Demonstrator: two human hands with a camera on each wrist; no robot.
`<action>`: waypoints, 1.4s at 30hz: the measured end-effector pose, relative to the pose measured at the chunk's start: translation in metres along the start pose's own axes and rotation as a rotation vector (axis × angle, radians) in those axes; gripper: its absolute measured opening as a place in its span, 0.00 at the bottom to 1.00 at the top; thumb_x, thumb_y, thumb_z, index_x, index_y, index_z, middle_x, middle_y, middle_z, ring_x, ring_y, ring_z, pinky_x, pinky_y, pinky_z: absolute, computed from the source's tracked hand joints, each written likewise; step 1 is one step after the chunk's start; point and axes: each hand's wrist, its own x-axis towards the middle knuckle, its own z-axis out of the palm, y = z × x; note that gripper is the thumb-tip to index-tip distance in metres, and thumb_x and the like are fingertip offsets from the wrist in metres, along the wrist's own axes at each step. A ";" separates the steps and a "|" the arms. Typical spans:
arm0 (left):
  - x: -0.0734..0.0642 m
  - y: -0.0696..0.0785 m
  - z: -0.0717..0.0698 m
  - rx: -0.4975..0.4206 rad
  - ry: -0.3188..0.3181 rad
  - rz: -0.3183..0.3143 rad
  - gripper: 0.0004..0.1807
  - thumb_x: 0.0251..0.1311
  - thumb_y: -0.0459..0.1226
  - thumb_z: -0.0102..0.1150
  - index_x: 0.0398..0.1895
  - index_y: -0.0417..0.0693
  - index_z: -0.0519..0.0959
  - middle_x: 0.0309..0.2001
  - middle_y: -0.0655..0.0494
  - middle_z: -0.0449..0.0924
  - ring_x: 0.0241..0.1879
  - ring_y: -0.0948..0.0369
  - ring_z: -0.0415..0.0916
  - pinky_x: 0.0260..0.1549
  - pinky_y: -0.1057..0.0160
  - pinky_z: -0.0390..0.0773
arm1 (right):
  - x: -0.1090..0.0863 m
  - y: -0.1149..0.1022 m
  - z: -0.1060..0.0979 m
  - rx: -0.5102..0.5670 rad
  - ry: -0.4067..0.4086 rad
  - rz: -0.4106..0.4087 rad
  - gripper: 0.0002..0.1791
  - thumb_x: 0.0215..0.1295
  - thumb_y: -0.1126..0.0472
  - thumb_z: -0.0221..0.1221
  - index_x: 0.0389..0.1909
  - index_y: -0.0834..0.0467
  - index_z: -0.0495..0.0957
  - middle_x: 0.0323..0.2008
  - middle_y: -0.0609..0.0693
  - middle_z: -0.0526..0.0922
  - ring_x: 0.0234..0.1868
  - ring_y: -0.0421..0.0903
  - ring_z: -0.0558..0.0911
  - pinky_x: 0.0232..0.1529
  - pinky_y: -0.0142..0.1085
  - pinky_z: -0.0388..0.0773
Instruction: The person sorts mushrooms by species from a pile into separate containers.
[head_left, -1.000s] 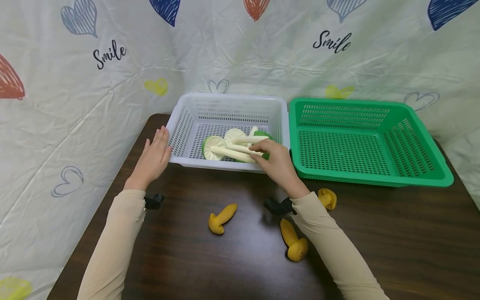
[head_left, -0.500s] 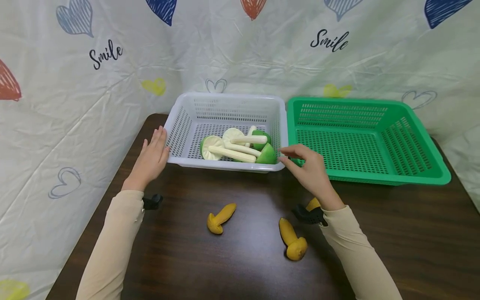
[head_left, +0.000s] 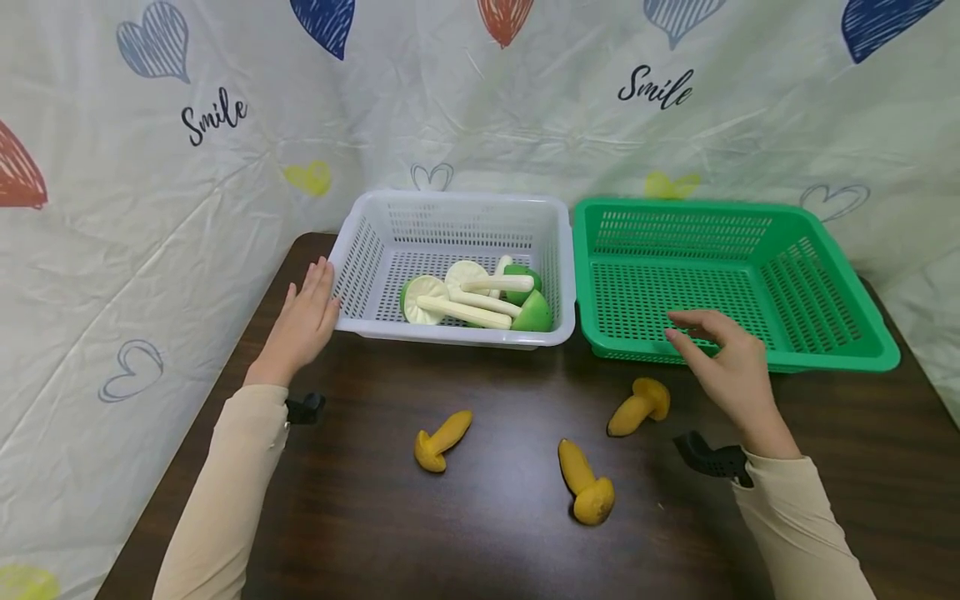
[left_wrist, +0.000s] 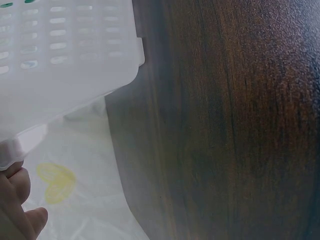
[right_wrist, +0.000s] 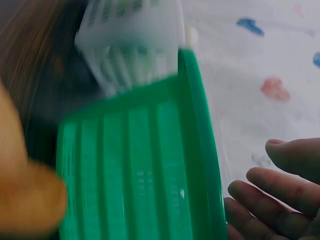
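My left hand (head_left: 298, 323) rests with straight fingers on the left rim of a white slotted basket (head_left: 453, 335). In the left wrist view, the fingers (left_wrist: 18, 192) touch that basket's corner. Inside the white basket lie several toy mushrooms (head_left: 468, 311) with green caps and pale stems. My right hand (head_left: 731, 367) hovers over the front rim of a green basket (head_left: 622, 344), holding nothing, fingers loosely bent and thumb apart. To the left of that hand, a yellow mushroom (head_left: 637, 407) lies on the table. The right wrist view shows the spread fingers (right_wrist: 270, 200) beside the green basket.
Two more yellow mushrooms lie on the dark wooden table (head_left: 360, 517): one (head_left: 442, 440) towards the left, another (head_left: 587, 483) nearer the front. The two baskets stand side by side at the back, before a white printed cloth (head_left: 480, 108).
My right hand has left the mushrooms in the white basket and moved right, over the green basket's front. The third yellow mushroom has come into full view. My left hand has stayed in place.
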 end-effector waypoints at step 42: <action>0.001 0.002 -0.004 0.021 -0.017 0.004 0.32 0.72 0.41 0.35 0.72 0.33 0.43 0.74 0.43 0.38 0.72 0.47 0.35 0.65 0.39 0.36 | -0.004 0.136 -0.100 -0.512 -0.244 0.174 0.46 0.73 0.40 0.33 0.66 0.81 0.38 0.66 0.80 0.38 0.70 0.67 0.33 0.67 0.57 0.30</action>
